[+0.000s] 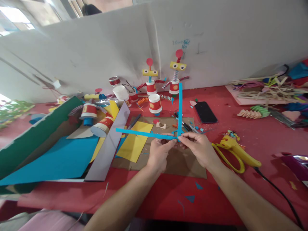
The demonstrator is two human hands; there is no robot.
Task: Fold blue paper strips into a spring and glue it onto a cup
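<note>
my left hand (159,154) is pinching one long, narrow strip of bright blue paper (139,133), which is reaching leftward above the brown cardboard sheet (185,166). my right hand (198,146) is gripping a second narrow blue paper strip (180,106) by its near end, and that one is pointing toward the far edge of the surface. the strips are meeting at a right angle between my fingertips; whether they are glued is hidden. both lengths are showing no pleats yet, so i am judging this piece to be barely begun.

on the red-covered table (260,136), a green-walled box (31,139) is sitting along the left edge, holding a large blue paper sheet (64,157). yellow paper (131,147) is lying on the cardboard's left side. toward the far edge, two red-and-white paper-cup figures with yellow tube heads (150,87) are standing finished-looking, while a headless red-and-white cup with pleated paper arms (155,102) is resting nearer. farther right, a black phone (206,112) is lying near a yellow plastic glue gun (240,152), and pale sticks (255,93) are heaping up at the far right corner. a whitish partition (108,48) is rising behind everything.
</note>
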